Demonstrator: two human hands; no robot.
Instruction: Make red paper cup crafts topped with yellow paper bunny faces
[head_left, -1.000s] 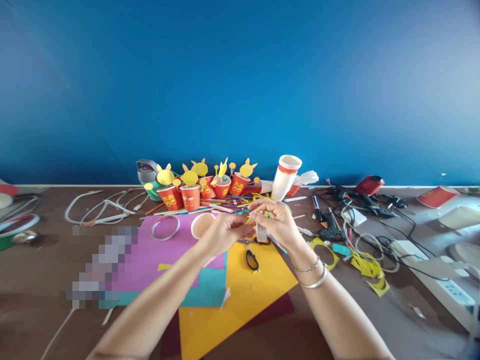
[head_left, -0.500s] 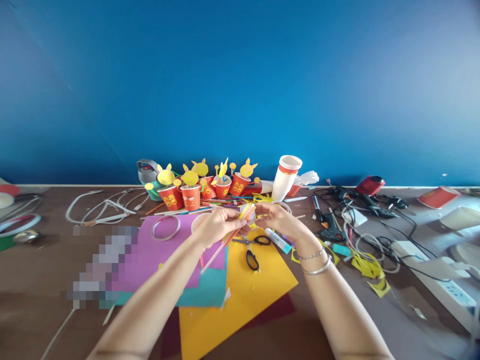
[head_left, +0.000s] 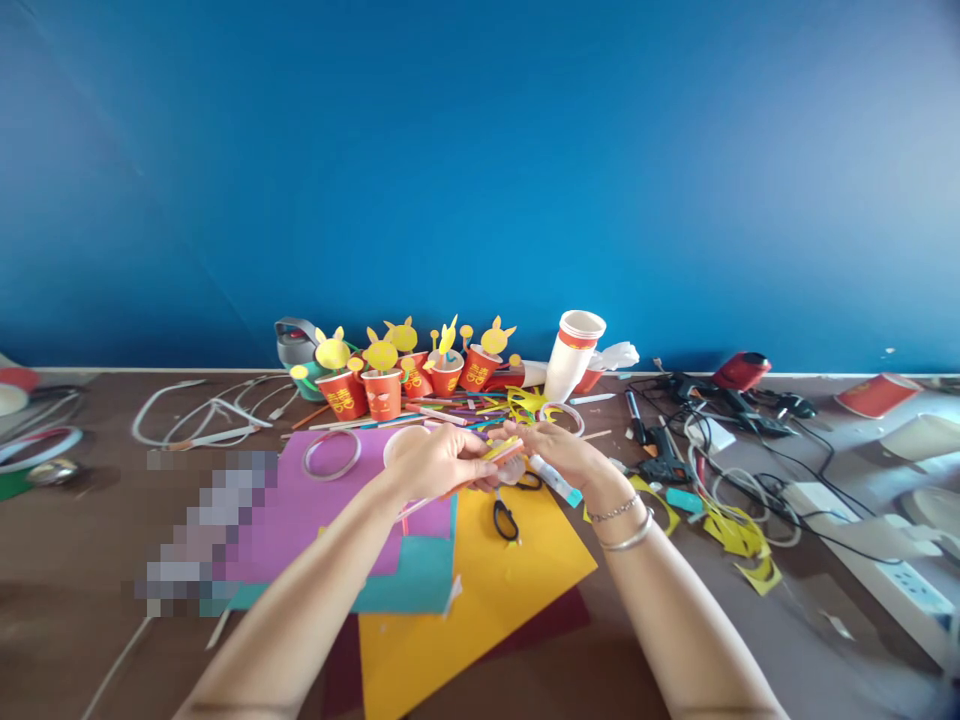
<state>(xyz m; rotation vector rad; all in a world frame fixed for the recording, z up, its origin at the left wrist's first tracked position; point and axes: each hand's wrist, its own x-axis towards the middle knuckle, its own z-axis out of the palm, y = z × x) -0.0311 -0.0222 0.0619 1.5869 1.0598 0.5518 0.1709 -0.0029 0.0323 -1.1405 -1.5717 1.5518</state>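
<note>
Over the sheets of coloured paper, my left hand (head_left: 444,462) is closed around a small bundle of drinking straws (head_left: 504,451) in yellow, orange and white. The bundle now lies nearly level, its tips pointing right. My right hand (head_left: 561,455) is stretched out flat with its fingertips at those tips. Something whitish and translucent shows just under the straws; I cannot make out what it is. Black-handled scissors (head_left: 505,520) rest on the yellow sheet (head_left: 480,620) below my hands. A glue stick (head_left: 556,482) lies beside my right wrist.
Red paper cups (head_left: 381,396) with yellow paper animal figures stand along the wall. A leaning stack of white cups (head_left: 574,355) is right of them. Glue guns (head_left: 664,455), cables and a power strip (head_left: 877,560) crowd the right. Purple paper (head_left: 337,520) carries a tape ring (head_left: 331,456).
My left hand has tipped the straws from a steep slant to nearly level. My right hand's fingers have straightened from a curl and moved slightly down to the straw tips.
</note>
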